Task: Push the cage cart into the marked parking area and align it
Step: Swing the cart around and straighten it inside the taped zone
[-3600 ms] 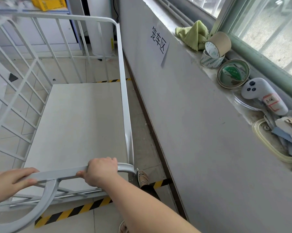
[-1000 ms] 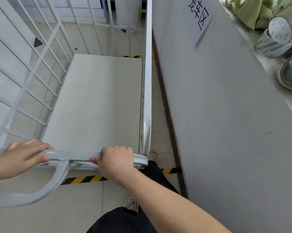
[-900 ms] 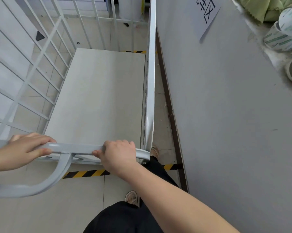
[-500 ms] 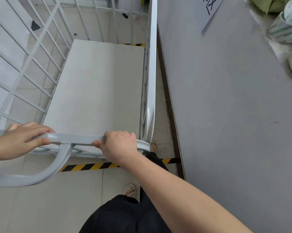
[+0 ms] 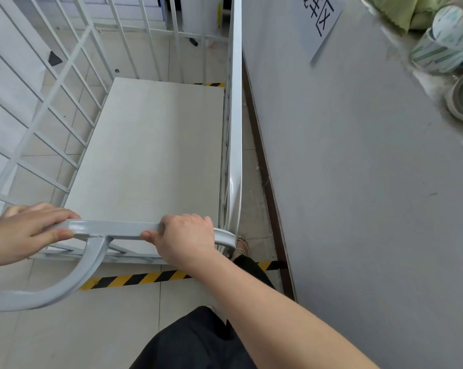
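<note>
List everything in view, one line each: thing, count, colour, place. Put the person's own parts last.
cage cart: one, pale grey, centre, beside the wall
handle bar: one, grey, cart's near end
striped floor tape: two strips, yellow-black, near and far of cart
wall: one, grey, right
paper sign: one, white, on wall
tape rolls: at least two, on the ledge, top right
green cloth: one, ledge
left hand: on bar
right hand: on bar

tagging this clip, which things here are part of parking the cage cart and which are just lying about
Part of the job:
- cage cart
- its handle bar, held by left hand and right hand
- striped floor tape
- paper sign on the wall

Lying about:
- tape rolls on the ledge
- green cloth
</note>
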Demonstrator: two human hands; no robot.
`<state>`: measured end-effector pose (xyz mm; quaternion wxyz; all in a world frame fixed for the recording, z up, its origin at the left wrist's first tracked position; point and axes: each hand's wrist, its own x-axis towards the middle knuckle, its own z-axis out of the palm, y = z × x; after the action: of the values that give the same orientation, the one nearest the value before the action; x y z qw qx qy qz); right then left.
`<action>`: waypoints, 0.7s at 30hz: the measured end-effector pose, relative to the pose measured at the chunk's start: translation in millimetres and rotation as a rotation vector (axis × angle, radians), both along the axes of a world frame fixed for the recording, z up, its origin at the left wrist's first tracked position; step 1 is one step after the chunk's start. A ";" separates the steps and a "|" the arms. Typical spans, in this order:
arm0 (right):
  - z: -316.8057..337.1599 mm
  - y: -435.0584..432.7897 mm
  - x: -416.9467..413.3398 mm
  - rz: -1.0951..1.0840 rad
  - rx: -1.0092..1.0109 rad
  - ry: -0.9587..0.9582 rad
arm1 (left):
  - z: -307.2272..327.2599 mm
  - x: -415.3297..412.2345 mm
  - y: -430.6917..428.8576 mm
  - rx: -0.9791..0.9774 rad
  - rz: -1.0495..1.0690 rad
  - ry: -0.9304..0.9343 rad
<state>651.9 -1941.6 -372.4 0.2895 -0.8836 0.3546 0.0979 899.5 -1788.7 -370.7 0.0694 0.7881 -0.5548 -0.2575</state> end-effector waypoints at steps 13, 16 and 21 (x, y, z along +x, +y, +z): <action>5.8 0.1 2.6 0.006 0.039 0.061 | 0.1 -0.3 -4.2 0.161 0.054 -0.027; 6.6 -0.9 2.1 0.013 0.042 0.069 | 1.2 -2.9 -5.6 0.199 0.072 -0.022; 7.6 0.6 -1.0 0.048 -0.022 0.045 | 6.3 -9.2 -7.2 0.207 0.079 -0.036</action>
<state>651.0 -1941.0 -364.8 0.2693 -0.8926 0.3409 0.1205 890.2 -1795.9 -364.4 -0.0122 0.8166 -0.4951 -0.2964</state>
